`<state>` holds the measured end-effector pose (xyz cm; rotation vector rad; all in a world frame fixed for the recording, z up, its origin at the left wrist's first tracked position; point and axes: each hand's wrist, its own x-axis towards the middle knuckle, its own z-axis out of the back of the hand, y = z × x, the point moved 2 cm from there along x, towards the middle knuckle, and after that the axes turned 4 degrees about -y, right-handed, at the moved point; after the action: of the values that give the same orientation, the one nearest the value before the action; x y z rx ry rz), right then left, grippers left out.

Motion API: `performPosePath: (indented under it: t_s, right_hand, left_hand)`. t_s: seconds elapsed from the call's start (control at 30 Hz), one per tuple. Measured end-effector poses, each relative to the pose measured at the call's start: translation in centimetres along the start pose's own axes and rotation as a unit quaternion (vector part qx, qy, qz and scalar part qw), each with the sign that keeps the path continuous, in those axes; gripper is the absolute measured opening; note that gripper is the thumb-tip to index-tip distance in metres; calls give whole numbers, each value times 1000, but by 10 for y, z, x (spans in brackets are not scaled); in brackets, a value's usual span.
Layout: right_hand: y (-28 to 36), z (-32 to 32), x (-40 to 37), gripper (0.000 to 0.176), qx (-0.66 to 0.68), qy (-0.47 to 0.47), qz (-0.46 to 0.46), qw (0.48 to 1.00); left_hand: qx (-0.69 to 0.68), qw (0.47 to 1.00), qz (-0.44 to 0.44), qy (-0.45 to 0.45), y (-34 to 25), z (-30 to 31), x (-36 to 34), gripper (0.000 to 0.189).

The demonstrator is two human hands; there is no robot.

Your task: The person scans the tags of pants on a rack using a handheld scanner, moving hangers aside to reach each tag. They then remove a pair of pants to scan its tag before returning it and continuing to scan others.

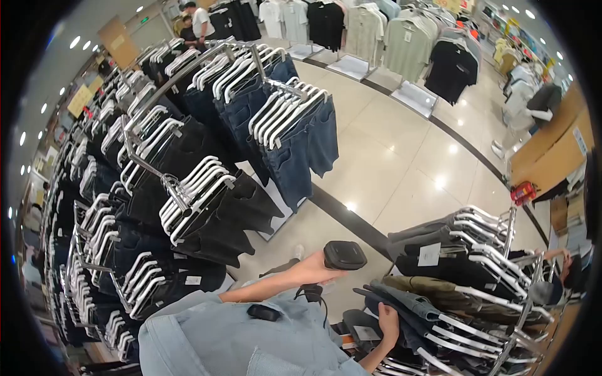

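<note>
My left hand (316, 274) is closed around a black handheld scanner (345, 255) with a rounded, boxy head, held out in front of my body. Lower right, my right hand (388, 323) has its fingers curled at the edge of dark blue jeans (407, 311) hanging on a rack. White hangers (467, 332) carry these trousers side by side. Just left of that hand lies dark grey clothing with a white tag (366, 333). A small black device (264, 312) sits on my light blue shirt, and a dark cable hangs beside it.
Racks of black shorts (219, 225) and blue denim shorts (295, 160) stand to the left. Grey and black trousers (420, 235) hang on the right rack (511, 232). Shirts (407, 47) line the far side. A red fire extinguisher (523, 193) stands at right; two people (199, 25) are far back.
</note>
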<state>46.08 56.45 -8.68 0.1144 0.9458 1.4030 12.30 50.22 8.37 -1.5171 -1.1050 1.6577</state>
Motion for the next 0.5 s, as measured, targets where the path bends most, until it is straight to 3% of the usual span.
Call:
performPosePath:
  t_s: [0.17, 0.23, 0.4, 0.5]
  right_hand:
    - [-1, 6, 5, 49, 18, 31, 41, 999]
    - [-25, 8, 14, 47, 102, 43, 29, 993]
    - [-63, 10, 42, 46, 8, 30, -28, 999]
    - [-44, -6, 61, 44, -19, 39, -25, 999]
  left_hand:
    - [20, 999, 34, -4, -9, 13, -1, 28]
    - [0, 1000, 30, 1, -2, 18, 7, 36]
    - [-10, 1000, 11, 22, 19, 35, 34, 48]
    - [-8, 1000, 20, 21, 17, 53, 39, 50]
